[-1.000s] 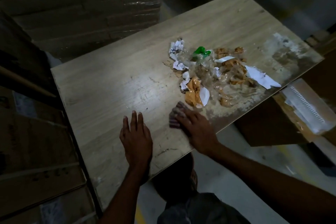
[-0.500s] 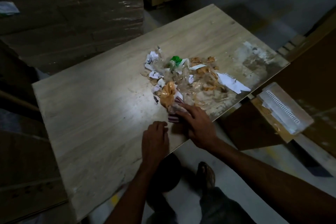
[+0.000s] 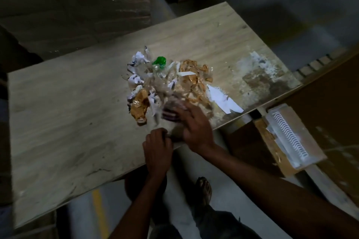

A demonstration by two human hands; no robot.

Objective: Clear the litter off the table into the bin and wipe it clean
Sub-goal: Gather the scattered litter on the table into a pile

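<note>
A pile of litter (image 3: 167,81) lies in the middle of the wooden table (image 3: 77,112): crumpled white paper, clear plastic, orange wrappers, a green scrap (image 3: 159,60) and a flat white sheet (image 3: 223,99). My right hand (image 3: 196,124) presses a striped cloth (image 3: 170,114) against the near side of the pile; both are motion-blurred. My left hand (image 3: 157,145) sits curled at the table's near edge, right beside the right hand, with nothing visible in it. A dark round shape (image 3: 134,182), possibly the bin, shows under the table edge below my left forearm.
A whitish and brown stained patch (image 3: 262,75) covers the table's right end. To the right stands an open cardboard box (image 3: 275,153) holding a white ribbed plastic part (image 3: 287,136). Wrapped cardboard stacks (image 3: 77,6) fill the back. My sandalled foot (image 3: 204,188) is on the floor.
My right hand has pushed the cloth further into the pile. My left hand slid right along the table and curled up at the near edge beside the right hand.
</note>
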